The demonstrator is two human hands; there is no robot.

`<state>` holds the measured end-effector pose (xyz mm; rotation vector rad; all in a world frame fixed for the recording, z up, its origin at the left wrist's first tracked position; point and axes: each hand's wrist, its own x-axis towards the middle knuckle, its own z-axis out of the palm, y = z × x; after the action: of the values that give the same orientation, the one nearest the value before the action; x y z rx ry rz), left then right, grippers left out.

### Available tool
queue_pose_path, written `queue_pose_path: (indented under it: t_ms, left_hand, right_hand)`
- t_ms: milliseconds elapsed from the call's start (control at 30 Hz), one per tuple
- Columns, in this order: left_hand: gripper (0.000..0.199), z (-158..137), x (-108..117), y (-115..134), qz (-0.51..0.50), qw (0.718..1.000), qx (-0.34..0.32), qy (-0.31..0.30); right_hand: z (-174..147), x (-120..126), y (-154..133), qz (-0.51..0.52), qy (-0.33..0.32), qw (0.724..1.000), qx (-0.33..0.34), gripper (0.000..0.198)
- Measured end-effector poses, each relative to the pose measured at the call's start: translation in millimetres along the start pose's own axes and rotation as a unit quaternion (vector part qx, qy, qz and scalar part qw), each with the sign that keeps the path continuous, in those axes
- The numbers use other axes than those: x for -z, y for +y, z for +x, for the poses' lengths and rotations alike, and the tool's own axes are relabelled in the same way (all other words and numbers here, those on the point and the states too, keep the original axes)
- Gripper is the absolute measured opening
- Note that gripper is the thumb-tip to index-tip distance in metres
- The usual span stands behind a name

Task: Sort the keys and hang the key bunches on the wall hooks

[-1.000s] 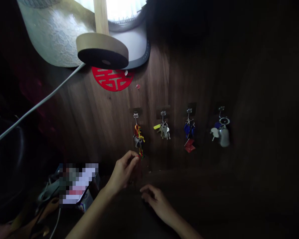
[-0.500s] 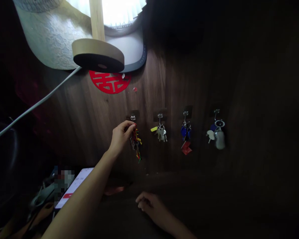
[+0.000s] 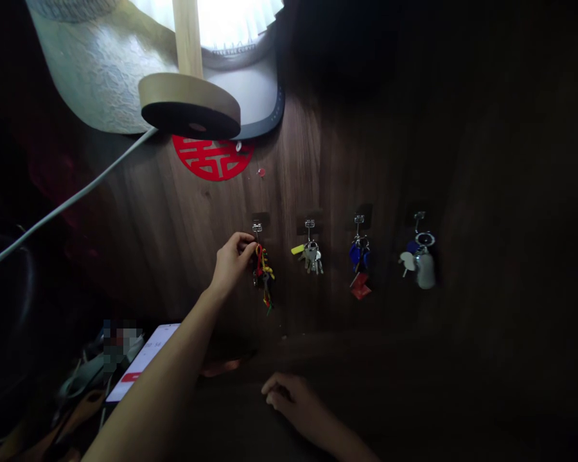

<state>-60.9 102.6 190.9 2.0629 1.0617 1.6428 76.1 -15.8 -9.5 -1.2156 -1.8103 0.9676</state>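
Observation:
My left hand (image 3: 236, 255) reaches up to the leftmost metal hook (image 3: 257, 227), thumb and forefinger curled together in a pinch. Its fingertips are at the top left edge of a bunch of keys (image 3: 264, 276) with red, yellow and green braided cord, which hangs down just below that hook. Whether the cord's loop sits fully on the hook is hard to make out. My right hand (image 3: 291, 393) lies low over the dark surface, loosely bent, thumb apart from the fingers, with nothing visible in it.
To the right hang keys with a yellow tag (image 3: 311, 255), blue keys with a red piece (image 3: 359, 260), and keys with a grey fob (image 3: 424, 268). A round lamp base (image 3: 190, 96) and caps (image 3: 110, 90) are above. A lit phone (image 3: 149, 356) lies lower left.
My left fingertips have drawn back slightly to the left, uncovering the hook's stem and the red cord. The keys under them have turned a little. My right hand stays almost still.

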Motion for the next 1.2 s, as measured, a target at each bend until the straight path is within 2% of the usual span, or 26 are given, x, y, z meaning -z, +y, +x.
queue_pose_path:
  t_ms: [133,267,500,800,967,1100,1200]
  left_hand:
    - [0.013,-12,-6,-15,-0.080,0.997,0.009,-0.001]
    - [0.016,-30,-13,-33,-0.098,0.995,0.016,-0.006]
    - [0.014,-70,-16,-45,-0.088,0.995,0.039,0.003]
    - [0.017,-113,-5,-62,-0.041,0.995,0.086,-0.025]
    - [0.018,-130,8,-75,-0.024,0.990,0.136,-0.028]
    - [0.019,-144,18,-79,-0.044,0.976,0.213,-0.027]
    - [0.021,-154,24,-81,-0.073,0.966,0.245,-0.029]
  right_hand:
    - [1,0,3,-0.019,-0.001,1.000,0.003,0.020]
    - [1,-1,2,-0.025,0.000,1.000,0.007,0.019]
    - [1,0,-3,-0.033,-0.002,0.999,0.012,0.018]
    - [1,-1,-2,-0.047,-0.004,0.999,0.017,0.020]
    - [1,-2,0,-0.047,-0.003,0.999,0.025,0.019]
    - [0,-2,-1,-0.047,-0.009,0.998,0.031,0.019]
    - [0,-2,-2,-0.048,-0.014,0.998,0.031,0.019]
